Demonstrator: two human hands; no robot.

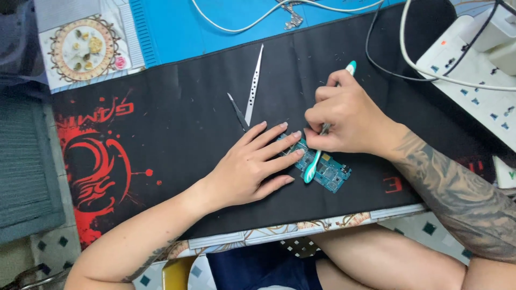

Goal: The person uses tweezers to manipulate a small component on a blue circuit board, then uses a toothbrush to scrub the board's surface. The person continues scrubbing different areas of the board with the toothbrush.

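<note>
A small blue circuit board (332, 173) lies on a black desk mat (177, 113) with red print. My left hand (247, 166) rests flat on the board's left end, fingers spread and pressing down. My right hand (344, 115) is closed around a teal and white toothbrush (311, 169). The brush's lower end lies across the board and its teal tip sticks out above my knuckles. A thin grey metal tip also shows under my right fingers; what it belongs to is hidden.
Two tweezers lie on the mat beyond my left hand, one silver (253, 86), one dark (237, 111). A white power strip (473, 70) with plugs and white cables sits at the right. A blue mat (215, 21) and a patterned tile (86, 48) lie at the far side.
</note>
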